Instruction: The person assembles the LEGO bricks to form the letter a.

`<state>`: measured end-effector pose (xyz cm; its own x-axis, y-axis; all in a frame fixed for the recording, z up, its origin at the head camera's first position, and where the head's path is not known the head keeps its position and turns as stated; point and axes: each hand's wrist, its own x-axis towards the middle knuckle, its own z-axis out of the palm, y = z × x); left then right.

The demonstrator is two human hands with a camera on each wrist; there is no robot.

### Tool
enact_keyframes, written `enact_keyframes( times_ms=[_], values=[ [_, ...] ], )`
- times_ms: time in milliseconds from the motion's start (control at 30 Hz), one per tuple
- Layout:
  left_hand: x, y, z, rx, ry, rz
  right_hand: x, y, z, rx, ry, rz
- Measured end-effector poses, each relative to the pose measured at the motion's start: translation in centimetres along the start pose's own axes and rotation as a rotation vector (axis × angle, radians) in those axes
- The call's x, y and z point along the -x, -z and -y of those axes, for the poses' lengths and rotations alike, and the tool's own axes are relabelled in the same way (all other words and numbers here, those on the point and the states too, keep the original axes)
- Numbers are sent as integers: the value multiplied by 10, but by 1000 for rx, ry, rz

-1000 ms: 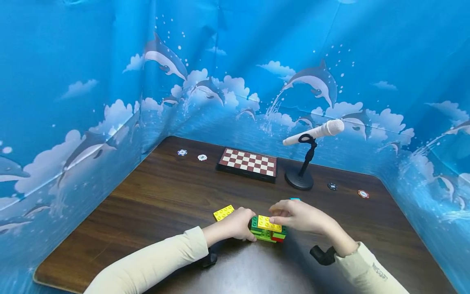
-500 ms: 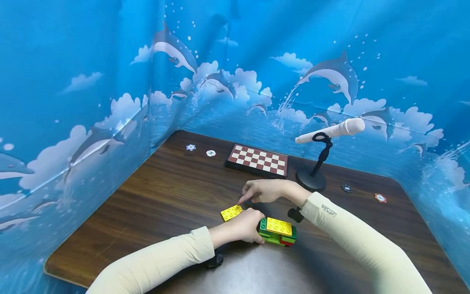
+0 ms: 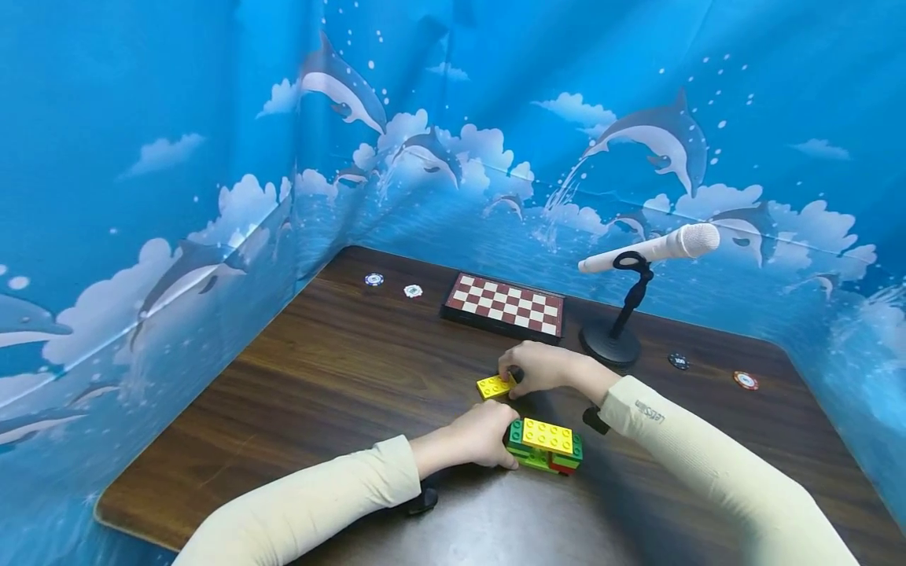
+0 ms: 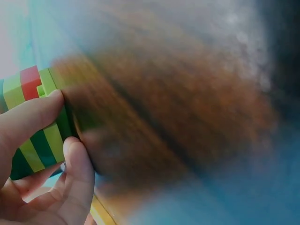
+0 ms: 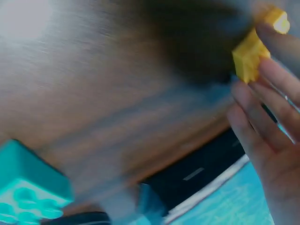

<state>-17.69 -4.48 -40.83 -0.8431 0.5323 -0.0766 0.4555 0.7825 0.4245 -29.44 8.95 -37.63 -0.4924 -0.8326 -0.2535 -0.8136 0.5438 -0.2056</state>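
My left hand [image 3: 483, 434] grips the left end of a stack of toy building bricks [image 3: 543, 458], green and red with a flat yellow brick [image 3: 547, 435] on top. In the left wrist view, thumb and fingers hold the striped green side of the stack [image 4: 40, 147]. Just behind the stack, my right hand [image 3: 545, 367] pinches a loose yellow brick [image 3: 493, 386] with studs. The right wrist view shows that yellow brick [image 5: 248, 54] between thumb and fingertips. A teal brick [image 5: 35, 180] lies apart from the right hand there; the head view hides it behind the arm.
A checkered board [image 3: 505, 305] lies at the back of the table, beside a white microphone [image 3: 651, 248] on a black stand [image 3: 610, 343]. Poker chips lie to the left [image 3: 373, 280] and right [image 3: 745, 380]. A blue dolphin curtain [image 3: 453, 196] surrounds the table.
My right hand has left the top of the stack, reached the loose yellow brick and taken hold of it. That brick has shifted right and back. The left hand keeps its grip.
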Motion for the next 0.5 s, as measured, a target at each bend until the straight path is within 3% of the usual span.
enact_keyframes(
  times_ms=[100,200,333,500],
  values=[
    [1,0,1,22,-5,-7,9,-6,-3,13,28,-71],
    [0,0,2,40,-5,-5,25,-4,-3,5,-18,-148],
    [-3,-1,2,56,-1,-2,58,10,0,-87,-95,-263],
    [-4,-2,2,82,18,13,105,17,15,-142,-95,-348]
  ],
)
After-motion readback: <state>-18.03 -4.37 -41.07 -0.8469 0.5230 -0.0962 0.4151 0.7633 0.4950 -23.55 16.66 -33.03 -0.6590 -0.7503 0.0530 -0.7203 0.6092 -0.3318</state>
